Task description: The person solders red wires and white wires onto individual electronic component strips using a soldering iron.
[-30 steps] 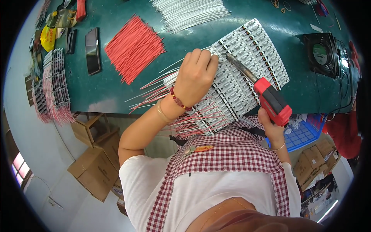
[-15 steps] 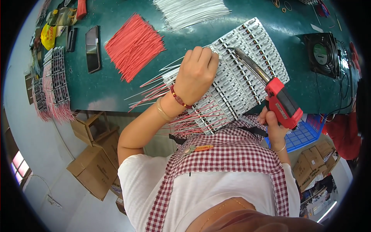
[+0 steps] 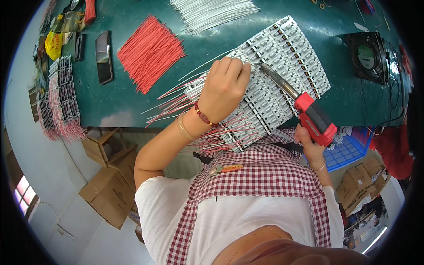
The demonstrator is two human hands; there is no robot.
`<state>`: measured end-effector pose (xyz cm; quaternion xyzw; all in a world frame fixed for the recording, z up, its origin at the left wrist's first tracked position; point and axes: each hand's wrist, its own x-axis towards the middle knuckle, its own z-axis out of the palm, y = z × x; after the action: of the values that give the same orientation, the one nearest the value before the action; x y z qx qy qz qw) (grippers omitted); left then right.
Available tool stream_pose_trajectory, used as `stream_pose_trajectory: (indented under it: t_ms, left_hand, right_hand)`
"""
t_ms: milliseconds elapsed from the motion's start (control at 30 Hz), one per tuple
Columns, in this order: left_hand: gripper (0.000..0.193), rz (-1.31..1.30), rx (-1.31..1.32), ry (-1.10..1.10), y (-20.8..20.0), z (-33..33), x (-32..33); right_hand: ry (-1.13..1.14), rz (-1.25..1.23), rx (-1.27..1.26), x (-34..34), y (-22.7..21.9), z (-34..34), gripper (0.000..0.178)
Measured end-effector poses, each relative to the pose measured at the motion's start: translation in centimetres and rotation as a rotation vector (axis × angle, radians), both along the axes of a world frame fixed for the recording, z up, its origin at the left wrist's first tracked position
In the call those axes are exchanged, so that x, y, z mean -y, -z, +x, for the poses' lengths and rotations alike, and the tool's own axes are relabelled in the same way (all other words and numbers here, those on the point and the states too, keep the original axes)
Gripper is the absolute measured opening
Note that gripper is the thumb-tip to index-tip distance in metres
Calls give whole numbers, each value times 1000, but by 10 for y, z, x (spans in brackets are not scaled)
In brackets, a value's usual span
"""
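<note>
A wide sheet of small white circuit boards (image 3: 282, 66), with rows of dark and silver parts, lies slantwise over the table's near edge. My left hand (image 3: 225, 86) is over its left part, fingers pinched together on a thin white wire; the grip itself is mostly hidden. Red and white wires (image 3: 172, 99) stick out leftward from the boards, and more hang at the near corner. My right hand (image 3: 309, 143) is wrapped round the handle of a red and black soldering gun (image 3: 314, 118). Its dark tip points at the boards, close beside my left fingertips.
Bundles of red wires (image 3: 150, 53) and white wires (image 3: 212, 13) lie on the green table (image 3: 132, 108). A phone (image 3: 104, 57) is at left, near finished wired board strips (image 3: 66, 95). A black fan (image 3: 366, 57) stands at right, above a blue basket (image 3: 346, 152). Cardboard boxes (image 3: 108, 194) stand below.
The soldering gun and my right hand have shifted left, bringing the tip closer to my left fingertips. My left hand stays nearly in place, still pinched.
</note>
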<state>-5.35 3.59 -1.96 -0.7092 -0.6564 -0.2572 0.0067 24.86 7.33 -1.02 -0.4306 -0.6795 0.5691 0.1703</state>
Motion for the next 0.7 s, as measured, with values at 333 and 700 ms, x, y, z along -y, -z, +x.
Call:
stream_pose_trajectory:
  t_ms: [333, 700]
  left_hand:
    - [27, -14, -7, -13, 1, 2, 0]
    - [26, -12, -18, -18, 0, 3, 0]
  right_hand:
    - [-115, 225, 143, -9, -3, -5, 24]
    - [-62, 253, 106, -11, -12, -16, 22]
